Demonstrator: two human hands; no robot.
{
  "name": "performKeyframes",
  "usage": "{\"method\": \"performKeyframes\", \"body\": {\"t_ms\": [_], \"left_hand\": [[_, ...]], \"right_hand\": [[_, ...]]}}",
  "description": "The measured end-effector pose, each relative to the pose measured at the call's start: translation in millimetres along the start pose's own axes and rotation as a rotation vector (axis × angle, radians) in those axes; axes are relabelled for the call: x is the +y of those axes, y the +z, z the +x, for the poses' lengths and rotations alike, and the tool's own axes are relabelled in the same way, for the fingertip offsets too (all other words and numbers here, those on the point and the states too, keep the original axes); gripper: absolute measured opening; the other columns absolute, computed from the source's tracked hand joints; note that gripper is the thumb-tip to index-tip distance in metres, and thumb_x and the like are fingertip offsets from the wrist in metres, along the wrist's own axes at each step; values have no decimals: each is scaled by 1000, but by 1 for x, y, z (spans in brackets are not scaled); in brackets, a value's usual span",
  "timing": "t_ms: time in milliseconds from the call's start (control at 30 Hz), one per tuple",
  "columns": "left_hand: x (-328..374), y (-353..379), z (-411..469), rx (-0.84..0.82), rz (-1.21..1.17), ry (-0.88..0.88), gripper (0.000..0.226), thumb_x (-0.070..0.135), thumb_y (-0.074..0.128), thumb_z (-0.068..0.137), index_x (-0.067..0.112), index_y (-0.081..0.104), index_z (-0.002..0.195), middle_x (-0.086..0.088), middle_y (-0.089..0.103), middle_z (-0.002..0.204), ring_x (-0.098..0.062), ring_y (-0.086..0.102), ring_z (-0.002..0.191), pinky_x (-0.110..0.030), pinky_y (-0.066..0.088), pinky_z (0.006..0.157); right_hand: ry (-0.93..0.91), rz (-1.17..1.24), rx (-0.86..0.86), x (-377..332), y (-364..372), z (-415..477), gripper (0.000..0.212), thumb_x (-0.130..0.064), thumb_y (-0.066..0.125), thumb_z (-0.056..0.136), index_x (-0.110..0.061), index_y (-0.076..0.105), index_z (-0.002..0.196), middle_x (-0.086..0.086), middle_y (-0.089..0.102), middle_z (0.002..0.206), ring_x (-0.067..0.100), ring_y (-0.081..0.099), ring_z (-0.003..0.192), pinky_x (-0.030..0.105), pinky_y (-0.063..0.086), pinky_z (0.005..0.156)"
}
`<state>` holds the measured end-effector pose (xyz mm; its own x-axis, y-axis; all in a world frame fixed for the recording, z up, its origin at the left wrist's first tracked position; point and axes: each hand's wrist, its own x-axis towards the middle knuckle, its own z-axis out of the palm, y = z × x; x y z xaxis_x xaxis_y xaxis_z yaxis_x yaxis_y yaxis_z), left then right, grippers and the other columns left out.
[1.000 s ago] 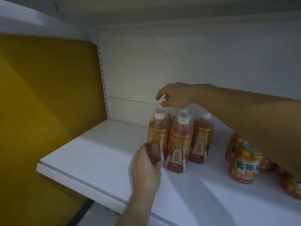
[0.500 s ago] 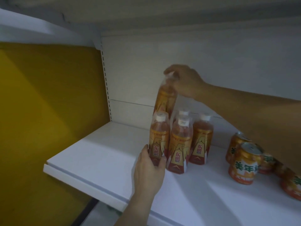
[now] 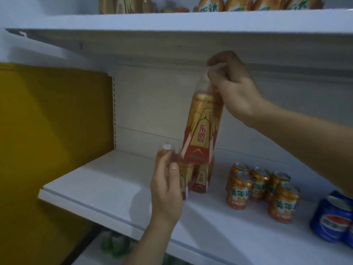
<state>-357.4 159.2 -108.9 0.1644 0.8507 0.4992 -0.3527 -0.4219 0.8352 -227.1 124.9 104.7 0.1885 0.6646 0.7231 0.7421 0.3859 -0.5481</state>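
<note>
A white metal shelf (image 3: 107, 180) juts from a pale back panel (image 3: 152, 104) beside a mustard-yellow wall (image 3: 53, 131), under a white upper shelf (image 3: 152, 22). The right hand (image 3: 235, 88) pinches the neck of an orange-labelled clear plastic bottle (image 3: 202, 129), held above the shelf. The left hand (image 3: 166, 190) curls round a second bottle (image 3: 183, 178), upright on the shelf. Orange drink cans (image 3: 257, 186) and blue cola cans (image 3: 332, 220) stand to the right.

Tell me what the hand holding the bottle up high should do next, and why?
Probably draw the lifted bottle out toward the front. The right hand grips its neck, its base hangs near the tops of the standing bottles, and the hand is close under the upper shelf, so there is little room above. The left hand grips a front bottle.
</note>
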Motion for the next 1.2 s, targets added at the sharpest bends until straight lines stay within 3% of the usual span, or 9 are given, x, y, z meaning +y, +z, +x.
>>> {"method": "performKeyframes", "body": {"t_ms": [100,167,300,467,600,833,1000,1100,1200], "left_hand": [[27,32,-12,-158,-467,-195,37,45,40,103,33,72,118,-7,71,123,-33,63,122,-48,53,97],[39,50,-19,-276,-610,-328,46,48,43,98,21,74,119,-18,70,123,-44,61,121,-48,54,93],[41,86,-35,-371,-572,-326,47,50,45,98,20,76,115,-18,73,117,-30,71,107,-37,60,84],[36,130,-54,-371,-444,-329,60,60,51,90,14,69,124,-20,71,119,-35,68,112,-54,55,96],[11,160,-67,-484,-340,-334,75,70,55,81,14,64,130,-21,71,120,-41,67,113,-59,52,99],[-27,213,-71,-532,-237,-472,71,77,50,77,26,70,122,-12,73,120,-33,67,116,-55,47,106],[-38,228,-59,-468,-290,-480,63,74,56,76,24,76,107,-6,79,104,-23,75,99,-34,62,84],[-36,230,-53,-450,-324,-451,63,73,55,69,26,78,105,-8,78,103,-24,75,98,-33,62,80],[-30,235,-52,-437,-320,-389,49,68,54,82,30,79,98,-6,79,98,-21,76,94,-28,61,76]], "right_hand": [[33,15,-48,-3,-20,-40,11,-22,53,107,-27,59,115,-2,62,93,13,67,86,19,51,68],[40,-12,-31,-1,-37,-62,11,-21,53,107,-26,62,113,-5,62,95,5,63,85,17,50,70],[123,70,102,6,-68,-92,17,-29,48,109,-24,64,114,3,67,106,14,67,94,27,56,79],[203,290,186,26,-97,-136,34,-39,38,108,-31,48,140,6,68,116,6,71,93,20,57,74],[222,396,274,69,-113,-158,48,-45,44,96,-25,48,139,2,72,101,10,72,82,22,58,67],[335,565,407,150,-135,-169,27,-32,47,107,-15,55,126,14,74,98,25,70,78,41,61,67],[400,498,368,169,-137,-150,25,-35,48,108,-20,59,124,-6,75,82,17,73,72,35,62,66],[413,503,341,171,-135,-142,25,-42,52,105,-27,61,122,1,77,92,31,76,85,53,64,78],[426,511,333,171,-137,-141,32,-55,55,96,-36,65,120,5,78,107,37,75,98,63,60,88]]}}
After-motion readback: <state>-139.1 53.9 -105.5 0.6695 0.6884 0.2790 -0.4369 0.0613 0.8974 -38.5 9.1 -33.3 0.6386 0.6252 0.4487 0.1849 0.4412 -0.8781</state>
